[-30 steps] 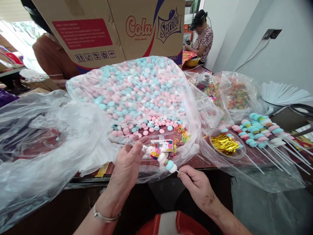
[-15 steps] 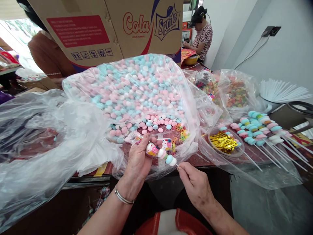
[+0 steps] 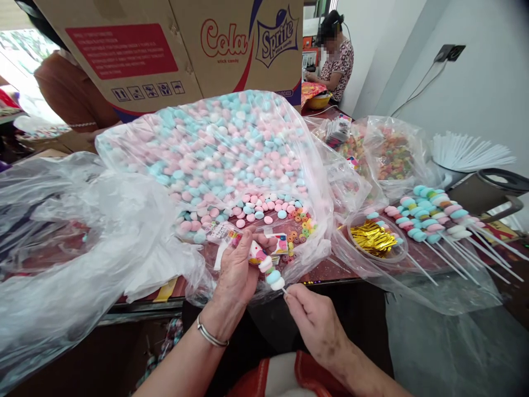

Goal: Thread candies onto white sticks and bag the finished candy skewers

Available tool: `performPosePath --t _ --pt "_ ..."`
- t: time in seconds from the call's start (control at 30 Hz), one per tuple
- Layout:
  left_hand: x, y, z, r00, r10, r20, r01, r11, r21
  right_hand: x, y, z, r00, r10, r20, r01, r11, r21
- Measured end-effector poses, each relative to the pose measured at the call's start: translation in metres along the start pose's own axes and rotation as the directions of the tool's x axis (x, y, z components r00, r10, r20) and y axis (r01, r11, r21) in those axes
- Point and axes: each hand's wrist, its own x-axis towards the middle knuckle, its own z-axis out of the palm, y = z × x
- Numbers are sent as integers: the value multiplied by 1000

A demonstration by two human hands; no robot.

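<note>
Here the candy skewer [image 3: 268, 268] slants (stick end down-right) between both hands.

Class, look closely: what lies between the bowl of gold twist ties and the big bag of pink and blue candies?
In the head view, crumpled clear plastic bag lies between the bowl of gold twist ties and the candy bag.

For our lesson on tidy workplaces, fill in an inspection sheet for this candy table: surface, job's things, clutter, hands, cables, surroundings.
Surface: dark table, mostly under plastic.
Job's things: candy stick held between both hands; big bag of pink and blue candies; finished sticks; bowl of gold ties.
Clutter: loose plastic sheets; bag of coloured rings.
Hands: left hand grips the candies; right hand pinches the stick's end.
Cables: wire down the wall from a socket.
Surroundings: cardboard box; person behind.
</note>
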Motion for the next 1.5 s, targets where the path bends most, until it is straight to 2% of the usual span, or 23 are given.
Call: performPosePath --t 0.03,0.1,0.13,0.2,0.3,0.37,0.43,0.5,0.57,0.67,0.73,0.8,0.87,0.93,1.0,1.07,1.17,1.2,1.27,1.33,1.37,1.43,1.5 --pt "0 0 -1 1000 -15 22 15 1000 3 1 -1 -1 987 144 74 -155 971 183" --pt "0 1 -3 998 -44 47 44 999 1 2 -3 -2 917 332 220 -398 784 476" --pt "1 2 -3 997 -55 50 56 998 -4 3 -4 -2 889 375 262 -456 684 569" --pt "2 4 -3 997 -68 46 68 998 -9 4 -5 -1 869 408 281 -482 566 669" --pt "5 6 -3 997 -66 45 66 998 -10 4 -4 2 867 419 268 -471 518 714" --pt "7 7 -4 995 -86 45 86 996 -1 3 -1 2 866 423 266 -475 534 700" --pt "8 7 -6 990 -132 41 132 991 10 2 3 0 900 389 196 -422 668 613" --pt "9 7 -8 985 -169 26 169 985 27 2 7 -3 963 267 33 -259 886 386" --pt "8 5 -8 982 -188 4 187 982 37 2 11 -5 988 34 -149 -28 999 38" --pt "4 1 -4 982 -187 -30 187 982 24 3 13 -3 907 -333 -258 209 887 -412" --pt "1 -4 -1 986 -154 -60 155 988 4 2 12 2 850 -470 -237 279 784 -555" --pt "-2 -8 1 988 -115 -100 115 993 2 0 10 7 842 -500 -201 316 760 -568" --pt "-3 -12 2 988 -94 -123 97 995 19 -3 7 10 896 -411 -169 299 839 -455" --pt "-3 -13 0 991 -92 -101 96 995 38 -5 4 9 977 -187 -100 162 963 -215" --pt "-3 -12 -2 994 -99 -55 102 994 50 -5 0 6 997 71 35 -74 993 88" --pt "-4 -11 -3 994 -110 -19 111 992 64 -3 -3 3 954 248 168 -293 891 347" --pt "-8 -10 0 992 -123 27 121 990 73 1 -7 4 900 353 255 -435 704 561" --pt "-10 -10 2 991 -128 48 124 989 74 2 -7 5 902 355 245 -430 699 571" --pt "-15 -13 5 987 -139 83 132 988 79 4 -4 8 946 295 136 -324 824 465" --pt "-18 -16 7 984 -153 94 144 985 94 4 1 9 992 120 -48 -109 976 187" --pt "-19 -16 7 983 -157 96 147 984 103 4 4 8 992 -1 -125 4 1000 25" --pt "-19 -14 5 981 -157 111 145 983 115 3 9 5 957 -208 -200 162 961 -224" --pt "-15 -8 2 984 -122 127 110 989 102 3 11 0 926 -315 -208 233 910 -343"
